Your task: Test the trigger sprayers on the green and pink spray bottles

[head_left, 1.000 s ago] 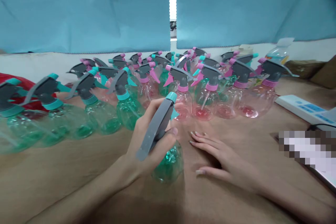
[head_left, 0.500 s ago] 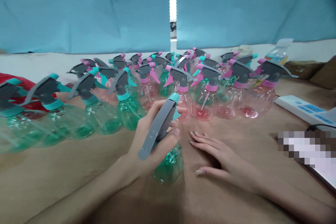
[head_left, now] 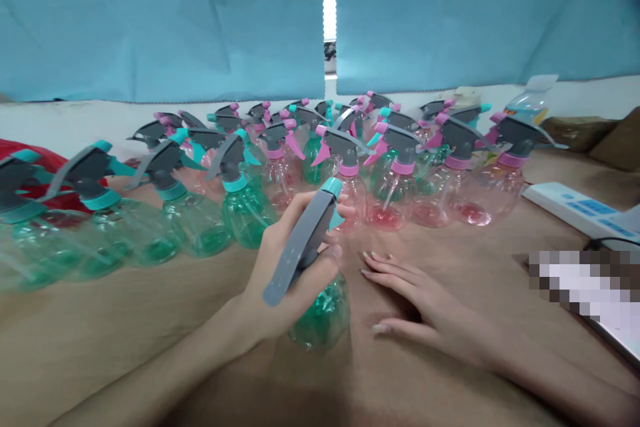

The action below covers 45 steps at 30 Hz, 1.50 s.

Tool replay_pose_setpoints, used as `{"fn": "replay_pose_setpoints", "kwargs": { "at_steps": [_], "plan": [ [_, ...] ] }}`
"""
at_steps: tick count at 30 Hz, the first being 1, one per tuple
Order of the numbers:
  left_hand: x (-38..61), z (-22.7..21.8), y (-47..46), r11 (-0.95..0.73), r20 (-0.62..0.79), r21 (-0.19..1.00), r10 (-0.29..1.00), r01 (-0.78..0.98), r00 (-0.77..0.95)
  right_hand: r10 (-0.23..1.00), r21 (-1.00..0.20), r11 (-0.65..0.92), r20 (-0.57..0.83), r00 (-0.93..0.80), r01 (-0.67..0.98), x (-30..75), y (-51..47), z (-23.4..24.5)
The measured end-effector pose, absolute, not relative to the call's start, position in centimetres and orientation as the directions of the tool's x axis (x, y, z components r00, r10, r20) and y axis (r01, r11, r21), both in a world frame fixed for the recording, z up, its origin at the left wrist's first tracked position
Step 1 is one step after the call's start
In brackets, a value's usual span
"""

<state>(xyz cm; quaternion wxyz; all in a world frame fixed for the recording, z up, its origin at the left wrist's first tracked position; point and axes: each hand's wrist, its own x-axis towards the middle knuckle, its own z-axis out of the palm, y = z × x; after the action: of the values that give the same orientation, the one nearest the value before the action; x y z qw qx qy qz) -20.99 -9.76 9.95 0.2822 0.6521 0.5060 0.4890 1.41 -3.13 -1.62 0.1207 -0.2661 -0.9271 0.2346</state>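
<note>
My left hand (head_left: 295,267) is wrapped round the neck of a green spray bottle (head_left: 323,320) with a grey head and turquoise nozzle. The fingers hide the bottle's collar and most of its trigger. To the right, my right hand (head_left: 415,300) lies on the brown tabletop (head_left: 200,333) with fingers spread and nothing in it. Beyond my left hand stands another green spray bottle (head_left: 245,210) with a turquoise collar. A clear pink spray bottle (head_left: 353,197) with a pink collar stands just behind the held one.
Several green spray bottles (head_left: 195,223) line the left side, and several pink ones (head_left: 435,197) stand at the back right. Farther right lie a white power strip (head_left: 575,203) and a pixelated object (head_left: 595,293). A water bottle (head_left: 527,103) stands behind, before a blue curtain (head_left: 150,20).
</note>
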Motion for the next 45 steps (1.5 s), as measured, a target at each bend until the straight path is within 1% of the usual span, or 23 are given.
{"fn": "replay_pose_setpoints", "kwargs": {
  "at_steps": [8,14,19,23,31,37,40,45],
  "plan": [
    [-21.02,9.83,-9.90,-0.366,0.386,0.849,0.922,0.382,0.024,0.545,-0.512,0.746,0.099,-0.833,0.427,1.35,-3.13,-1.55],
    [-20.91,9.88,-10.06,-0.357,0.383,0.843,0.924,0.402,0.018,0.553,-0.530,0.734,0.101,-0.827,0.425,1.47,-3.17,-1.53],
    [-21.16,10.02,-10.02,-0.355,0.368,0.841,0.928,0.408,0.050,0.556,-0.537,0.729,0.100,-0.825,0.426,1.50,-3.23,-1.41],
    [-21.17,10.08,-9.98,-0.339,0.351,0.852,0.935,0.399,0.044,0.559,-0.550,0.723,0.110,-0.822,0.418,1.50,-3.28,-1.32],
    [-21.09,10.26,-9.99,-0.320,0.330,0.856,0.943,0.407,0.047,0.545,-0.532,0.736,0.100,-0.832,0.418,1.52,-3.09,-1.62],
    [-21.29,10.61,-9.90,-0.381,0.400,0.789,0.914,0.483,0.067,0.546,-0.546,0.731,0.112,-0.830,0.408,1.57,-3.07,-1.70],
    [-21.39,10.70,-9.97,-0.378,0.385,0.782,0.918,0.496,0.094,0.541,-0.549,0.734,0.116,-0.833,0.400,1.56,-3.00,-1.78],
    [-21.53,10.66,-10.23,-0.351,0.373,0.764,0.925,0.541,0.072,0.536,-0.543,0.742,0.130,-0.834,0.393,1.63,-2.91,-2.13]
  ]
}}
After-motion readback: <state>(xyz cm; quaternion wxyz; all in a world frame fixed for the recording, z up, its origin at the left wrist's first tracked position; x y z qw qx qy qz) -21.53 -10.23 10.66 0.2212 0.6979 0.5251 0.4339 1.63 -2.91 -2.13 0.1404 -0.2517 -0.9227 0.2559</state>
